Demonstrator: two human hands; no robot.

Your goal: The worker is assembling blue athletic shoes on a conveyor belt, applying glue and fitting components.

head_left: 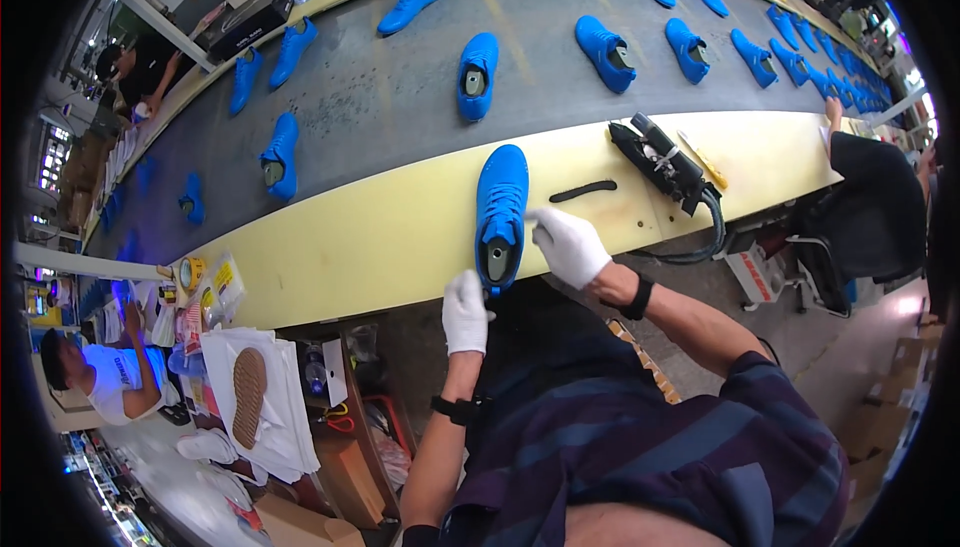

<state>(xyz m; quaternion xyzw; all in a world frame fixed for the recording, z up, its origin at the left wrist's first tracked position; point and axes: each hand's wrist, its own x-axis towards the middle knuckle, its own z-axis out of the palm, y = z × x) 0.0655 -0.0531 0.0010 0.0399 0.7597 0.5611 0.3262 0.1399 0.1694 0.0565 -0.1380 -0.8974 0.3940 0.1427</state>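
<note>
A blue lace-up sneaker (pixel 502 197) lies on the pale yellow worktable edge in front of me, toe pointing away and heel toward me. My left hand (pixel 466 313), in a white glove, is beside the heel on its left; its fingers are loosely bent with the thumb apart, and I see nothing in them. My right hand (pixel 570 249), also gloved in white, is at the shoe's right side. Its fingers reach toward the upper, loosely apart and slightly blurred, with nothing visible in them. Whether either hand touches the shoe is hard to tell.
Beyond the table, a dark conveyor belt (pixel 390 97) carries several blue sneakers. On the table's right lie a black strip (pixel 583 191), a black hose-fed tool (pixel 665 162) and a yellow-handled cutter (pixel 706 162). White paper with a brown sole (pixel 249 397) sits lower left. Other people work at both sides.
</note>
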